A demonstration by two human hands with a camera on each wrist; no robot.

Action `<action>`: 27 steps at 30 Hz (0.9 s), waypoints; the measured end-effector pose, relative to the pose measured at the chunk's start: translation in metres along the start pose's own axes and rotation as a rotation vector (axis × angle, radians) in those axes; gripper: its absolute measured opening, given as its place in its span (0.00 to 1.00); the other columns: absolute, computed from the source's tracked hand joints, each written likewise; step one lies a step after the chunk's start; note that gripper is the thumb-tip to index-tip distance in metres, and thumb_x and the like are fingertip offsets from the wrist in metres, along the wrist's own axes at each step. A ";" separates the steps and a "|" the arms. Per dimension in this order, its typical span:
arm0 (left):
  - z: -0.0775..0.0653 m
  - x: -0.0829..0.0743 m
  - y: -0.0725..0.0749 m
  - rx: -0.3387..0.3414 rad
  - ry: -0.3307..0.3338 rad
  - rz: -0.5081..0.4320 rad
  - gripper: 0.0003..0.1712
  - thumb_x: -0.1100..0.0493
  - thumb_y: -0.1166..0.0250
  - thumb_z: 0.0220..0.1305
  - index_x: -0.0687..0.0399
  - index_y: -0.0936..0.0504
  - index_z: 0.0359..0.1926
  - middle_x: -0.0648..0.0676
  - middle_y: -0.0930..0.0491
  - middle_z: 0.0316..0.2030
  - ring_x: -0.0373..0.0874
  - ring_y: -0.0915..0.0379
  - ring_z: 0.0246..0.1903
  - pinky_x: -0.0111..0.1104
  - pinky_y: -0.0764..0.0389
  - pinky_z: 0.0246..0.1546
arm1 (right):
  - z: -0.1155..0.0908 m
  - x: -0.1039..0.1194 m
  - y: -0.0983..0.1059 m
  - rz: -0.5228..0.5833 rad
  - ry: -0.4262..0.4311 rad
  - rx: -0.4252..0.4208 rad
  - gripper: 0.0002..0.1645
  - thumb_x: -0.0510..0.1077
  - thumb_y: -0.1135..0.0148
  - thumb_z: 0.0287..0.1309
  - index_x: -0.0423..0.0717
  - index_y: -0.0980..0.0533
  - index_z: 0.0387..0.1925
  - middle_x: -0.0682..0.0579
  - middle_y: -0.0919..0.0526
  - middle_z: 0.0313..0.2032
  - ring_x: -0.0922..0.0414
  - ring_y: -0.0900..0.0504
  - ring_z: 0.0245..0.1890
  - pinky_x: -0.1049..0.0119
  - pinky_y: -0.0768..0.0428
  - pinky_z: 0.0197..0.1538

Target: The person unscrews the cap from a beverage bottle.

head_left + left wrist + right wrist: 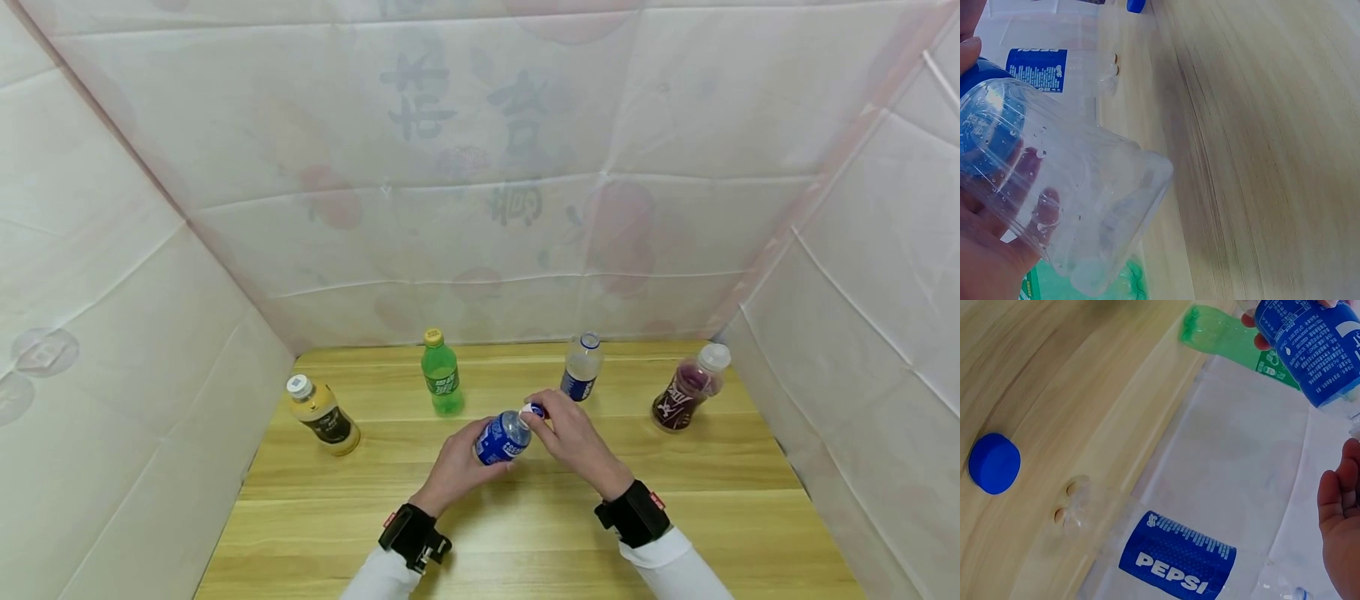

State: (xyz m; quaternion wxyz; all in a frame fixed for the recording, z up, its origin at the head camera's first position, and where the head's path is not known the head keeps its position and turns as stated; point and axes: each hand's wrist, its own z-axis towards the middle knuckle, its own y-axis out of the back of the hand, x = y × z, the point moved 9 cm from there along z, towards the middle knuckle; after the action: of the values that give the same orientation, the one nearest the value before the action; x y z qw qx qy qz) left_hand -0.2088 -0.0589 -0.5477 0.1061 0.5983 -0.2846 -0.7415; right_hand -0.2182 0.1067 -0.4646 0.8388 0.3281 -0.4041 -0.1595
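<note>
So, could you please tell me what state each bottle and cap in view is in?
Held bottle: tilted, gripped by the left hand.
White-and-blue cap: pinched by the right hand; loosened or not, unclear.
Pepsi bottle: upright, uncapped.
Blue cap: loose on the table.
Green bottle: upright, capped.
Yellow bottle: upright, capped.
Purple bottle: upright, capped.

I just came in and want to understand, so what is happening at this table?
A person's left hand holds a blue-labelled bottle, tilted, while the right hand pinches its cap; whether that is loose, I cannot tell. A blue cap lies on the table. A yellow bottle, green bottle, Pepsi bottle and purple bottle stand nearby.
</note>
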 end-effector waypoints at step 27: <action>0.001 0.002 0.003 -0.037 0.025 0.023 0.43 0.51 0.18 0.53 0.55 0.25 0.68 0.57 0.18 0.56 0.52 0.21 0.53 0.50 0.19 0.53 | -0.002 0.007 0.002 -0.003 0.115 -0.015 0.17 0.34 0.35 0.68 0.37 0.22 0.57 0.45 0.16 0.52 0.48 0.17 0.54 0.50 0.16 0.56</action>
State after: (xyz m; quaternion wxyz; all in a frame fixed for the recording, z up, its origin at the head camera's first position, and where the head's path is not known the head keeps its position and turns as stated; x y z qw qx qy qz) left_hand -0.2108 -0.0626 -0.5478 0.1292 0.6019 -0.2765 -0.7379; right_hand -0.2121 0.1059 -0.4601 0.8628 0.3312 -0.3536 -0.1447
